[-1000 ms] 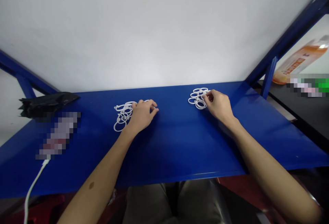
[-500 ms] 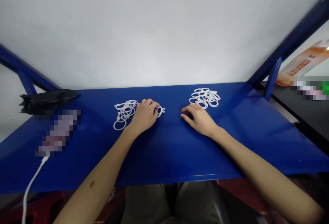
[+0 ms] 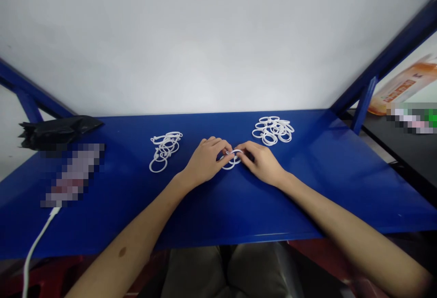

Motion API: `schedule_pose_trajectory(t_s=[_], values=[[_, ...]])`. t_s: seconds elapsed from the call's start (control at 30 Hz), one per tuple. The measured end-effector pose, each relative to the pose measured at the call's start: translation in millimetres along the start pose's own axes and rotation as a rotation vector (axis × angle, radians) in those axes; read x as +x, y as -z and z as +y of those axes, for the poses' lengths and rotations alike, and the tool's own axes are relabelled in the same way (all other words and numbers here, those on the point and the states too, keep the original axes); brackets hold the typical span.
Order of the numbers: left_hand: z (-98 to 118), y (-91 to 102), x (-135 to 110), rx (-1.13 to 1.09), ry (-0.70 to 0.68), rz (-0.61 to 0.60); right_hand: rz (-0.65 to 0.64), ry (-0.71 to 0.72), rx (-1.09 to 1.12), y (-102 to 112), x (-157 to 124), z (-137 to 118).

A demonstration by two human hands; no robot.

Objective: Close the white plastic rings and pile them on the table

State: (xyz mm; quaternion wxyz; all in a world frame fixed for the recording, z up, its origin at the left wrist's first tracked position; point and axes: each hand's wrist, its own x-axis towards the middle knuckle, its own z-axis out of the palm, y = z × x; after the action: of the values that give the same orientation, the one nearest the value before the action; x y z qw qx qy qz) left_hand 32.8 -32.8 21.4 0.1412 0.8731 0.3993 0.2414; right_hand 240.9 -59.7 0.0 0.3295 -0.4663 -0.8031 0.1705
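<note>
At the middle of the blue table (image 3: 205,207), my left hand (image 3: 209,159) and my right hand (image 3: 261,161) meet over some white plastic rings (image 3: 229,166). Both hands have fingers and thumb closed on the rings, which overlap between them. My fingers hide part of the rings, so their number is unclear. Left of my left hand lies a loose cluster of white rings with small loops (image 3: 167,145). A second heap of white rings (image 3: 273,130) rests beyond my right hand, near the wall.
A crumpled black plastic bag (image 3: 61,129) lies at the table's left, beside a blurred-out flat object (image 3: 73,177) with a white cable (image 3: 37,238). Blue frame bars (image 3: 365,102) rise at both sides. An orange and white package (image 3: 399,88) stands at the right, past the table.
My left hand has moved right, away from the left cluster, bringing white rings to the middle. My right hand's fingers have closed on them. The two heaps look the same.
</note>
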Motion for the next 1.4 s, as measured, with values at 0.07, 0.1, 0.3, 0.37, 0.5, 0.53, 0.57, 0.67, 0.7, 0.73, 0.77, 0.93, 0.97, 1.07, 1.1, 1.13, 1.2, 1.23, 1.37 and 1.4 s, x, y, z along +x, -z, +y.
schedule_pose_trajectory(t_s=[0.07,0.1,0.3,0.37,0.5,0.53,0.57,0.67,0.7,0.73,0.77,0.93,0.97,1.07,1.1,1.13,1.2,1.23,1.37,1.4], values=[[2.7,3.0,-0.2,-0.136,0.020,0.038,0.062,-0.034,0.064,3.3,0.3,0.1],[3.6,4.7,-0.3,-0.190,0.027,0.048,0.085,-0.045,0.077,5.2,0.3,-0.5],[5.5,5.7,-1.2,-0.285,0.064,0.010,0.133,-0.064,0.078,12.6,-1.8,-6.3],[6.6,1.3,-2.2,-0.273,0.081,-0.048,0.138,-0.067,0.076,13.3,-2.4,-7.8],[8.7,-8.0,-3.7,-0.210,0.090,-0.161,0.150,-0.050,0.062,14.2,-2.5,-8.5],[8.7,-9.2,-3.7,-0.218,0.085,-0.169,0.158,-0.045,0.053,14.3,-2.3,-7.6],[8.6,-9.6,-3.6,-0.240,0.082,-0.168,0.168,-0.042,0.042,14.5,-2.1,-6.2],[8.1,-7.8,-2.8,-0.349,0.094,-0.146,0.218,-0.059,-0.003,14.9,-1.2,-0.3],[8.4,-7.0,-2.6,-0.377,0.107,-0.136,0.234,-0.070,-0.015,14.9,-1.1,1.4],[9.0,-6.7,-2.5,-0.396,0.119,-0.125,0.245,-0.082,-0.022,14.9,-1.0,2.6],[9.9,-7.0,-2.6,-0.406,0.127,-0.116,0.250,-0.093,-0.024,14.8,-1.0,3.2],[14.3,-16.9,-3.9,-0.394,0.111,-0.056,0.241,-0.121,-0.040,14.4,-0.9,1.7],[14.2,-18.4,-4.1,-0.363,0.093,-0.042,0.247,-0.128,-0.056,14.9,-0.5,2.2],[12.0,-17.3,-4.2,-0.186,0.008,-0.038,0.287,-0.157,-0.125,18.4,1.9,8.0],[10.9,-15.3,-4.2,-0.106,-0.017,-0.049,0.304,-0.168,-0.148,20.1,2.9,11.0],[9.8,-13.0,-4.3,-0.024,-0.036,-0.063,0.322,-0.180,-0.169,22.0,3.8,14.2],[8.3,-8.8,-4.7,0.119,-0.057,-0.097,0.353,-0.204,-0.197,25.5,5.2,19.7],[8.0,-7.4,-5.1,0.168,-0.062,-0.109,0.361,-0.213,-0.201,26.8,5.6,21.5],[9.5,-6.8,-5.8,0.192,-0.054,-0.074,0.320,-0.213,-0.124,26.1,4.3,19.0],[10.1,-7.2,-5.6,0.177,-0.038,-0.041,0.294,-0.204,-0.080,24.6,3.3,16.1]])
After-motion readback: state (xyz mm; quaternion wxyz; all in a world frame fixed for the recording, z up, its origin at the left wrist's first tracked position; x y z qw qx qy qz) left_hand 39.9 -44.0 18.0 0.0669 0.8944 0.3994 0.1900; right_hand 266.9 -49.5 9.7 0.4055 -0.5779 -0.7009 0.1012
